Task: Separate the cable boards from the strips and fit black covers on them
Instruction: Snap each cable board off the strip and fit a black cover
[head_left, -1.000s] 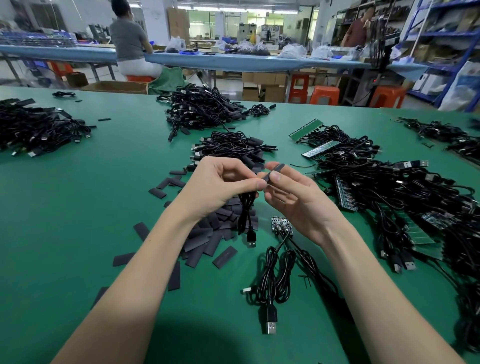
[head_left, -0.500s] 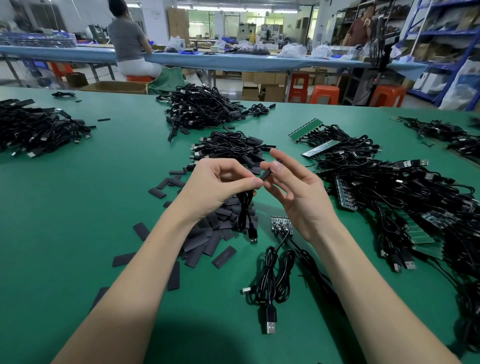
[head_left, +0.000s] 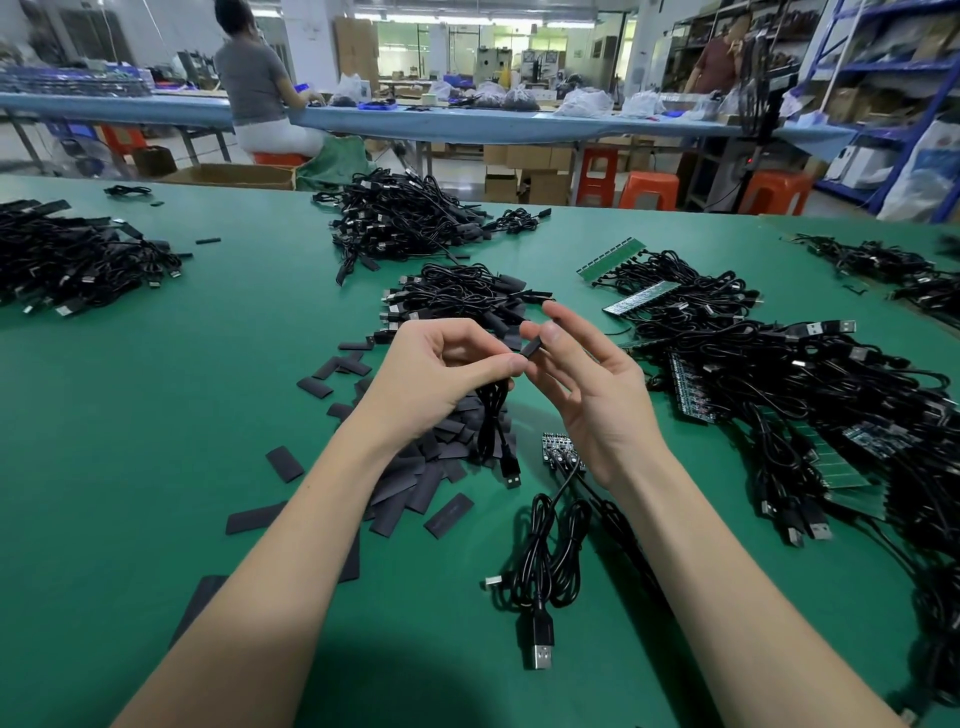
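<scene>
Cover pinched between both hands

Pinched at fingertips: black cover, left hand curled round cable, right hand on cover by thumb and forefinger, other fingers spread. Below: loose covers, board strip. Right: cable pile.

Both forearms bare, reaching forward from lower edge, converging at centre. Left hand raised, palm turned inward, fingers curled, thumb and forefinger pinched together at tip, other fingers curled under. Right hand raised opposite, palm facing left, thumb and forefinger pinched, remaining fingers spread loosely upward. Fingertips of both hands nearly touching.
</scene>
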